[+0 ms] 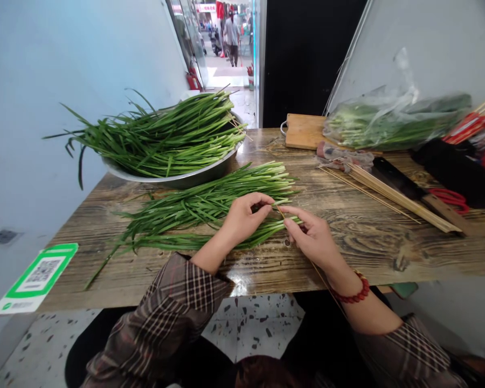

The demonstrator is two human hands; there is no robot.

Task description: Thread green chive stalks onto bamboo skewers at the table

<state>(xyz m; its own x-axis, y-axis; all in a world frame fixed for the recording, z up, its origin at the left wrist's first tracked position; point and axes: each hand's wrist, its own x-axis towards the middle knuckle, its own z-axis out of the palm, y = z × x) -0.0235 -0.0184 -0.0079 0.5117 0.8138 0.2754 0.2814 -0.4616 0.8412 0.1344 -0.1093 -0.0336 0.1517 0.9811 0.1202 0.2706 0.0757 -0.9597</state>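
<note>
A pile of green chives (pixel 210 199) lies across the wooden table, white stem ends toward the right. My left hand (pixel 246 216) is over the pile, its thumb and index finger pinched near a stem end and the tip of a thin skewer. The thin wooden skewer (pixel 318 274) slants down to the right, beneath my right hand (pixel 309 234), whose thumb and fingers hold it near its upper end. Stem ends of a small bundle of chives touch the right fingers. A red bead bracelet (pixel 356 291) circles my right wrist.
A metal basin (pixel 202 175) heaped with chives stands at the back left. Toward the right are a cutting board (pixel 306 131), bagged greens (pixel 400 121), a skewer bundle (pixel 404 199), a black-handled knife (pixel 400 178) and red scissor handles (pixel 450 199). A QR card (pixel 36 277) sits at the left edge.
</note>
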